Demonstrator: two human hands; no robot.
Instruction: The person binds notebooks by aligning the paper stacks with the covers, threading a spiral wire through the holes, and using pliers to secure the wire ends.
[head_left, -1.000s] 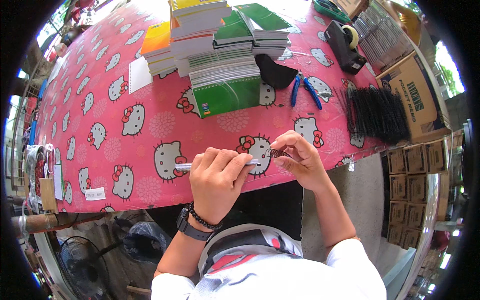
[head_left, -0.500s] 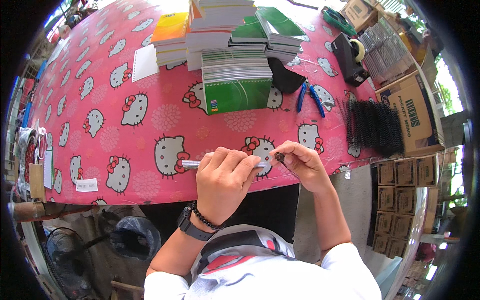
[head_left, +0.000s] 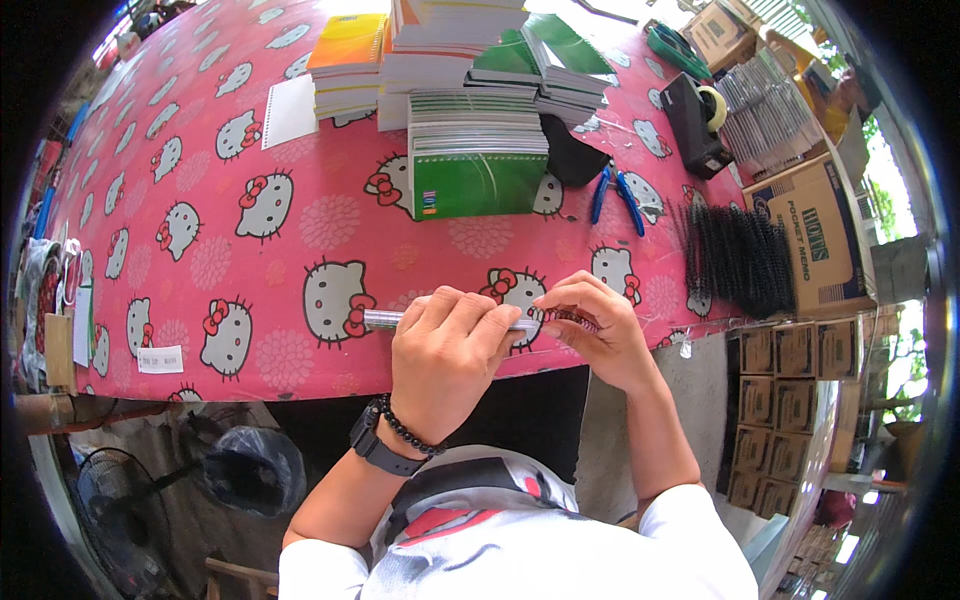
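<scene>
My left hand (head_left: 445,345) has a firm wrap on a slim silver-grey piece (head_left: 383,318), over the near edge of the pink tablecloth (head_left: 330,225); can't tell if it's a pad seen edge-on or a rod. My right hand (head_left: 603,335) has a narrow thumb-and-finger pinch on a dark wire coil (head_left: 572,319), just right of that piece's end; contact unclear. Progress, my read: early. Coil looks mostly outside the piece, but my left fingers hide the middle, so can't rule out some engagement. Rest of the stock: loose black coils (head_left: 740,262) heaped on the right, green notebooks (head_left: 478,187) stacked at far centre, front one with holes along its edge and no coil I can make out. Blue-handled pliers (head_left: 630,203) lie between stack and coils, out of my grip.
</scene>
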